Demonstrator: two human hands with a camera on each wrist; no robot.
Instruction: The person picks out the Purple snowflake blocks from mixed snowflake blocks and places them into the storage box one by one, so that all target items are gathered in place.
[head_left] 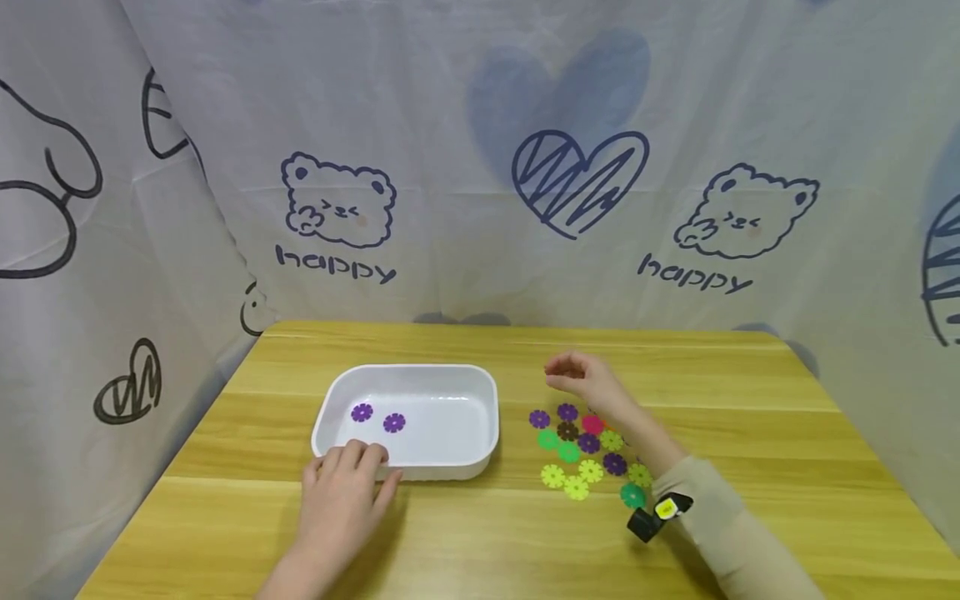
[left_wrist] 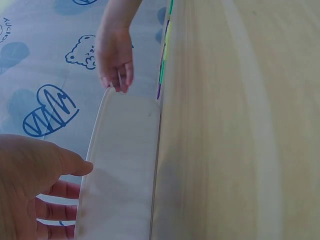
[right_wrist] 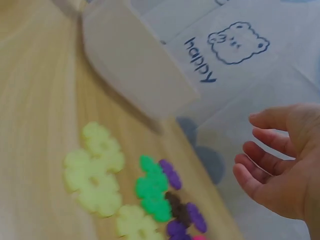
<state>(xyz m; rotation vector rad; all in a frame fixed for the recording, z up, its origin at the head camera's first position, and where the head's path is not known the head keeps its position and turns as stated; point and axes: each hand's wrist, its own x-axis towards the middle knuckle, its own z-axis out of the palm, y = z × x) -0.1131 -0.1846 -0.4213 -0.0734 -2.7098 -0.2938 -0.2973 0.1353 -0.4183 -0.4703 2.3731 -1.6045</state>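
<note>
A white plastic tray (head_left: 450, 472) with rounded corners stands left of centre on the table, two purple snowflake discs (head_left: 394, 422) lying on its floor. My left hand (head_left: 339, 498) grips the near rim at its left end; in the left wrist view the thumb is outside the wall and the fingers reach over the rim. Above the far side of a spread of snowflake discs (head_left: 568, 452), right of the tray, hovers my right hand (head_left: 588, 385). Its fingers are loosely bent with nothing between them, as the right wrist view also shows.
The loose discs are yellow, green, purple, brown and pink, some overlapping. Beneath everything is a wood-grain table (head_left: 465, 550). A pale curtain (head_left: 450, 100) printed with bears and hearts hangs behind the table and along its sides.
</note>
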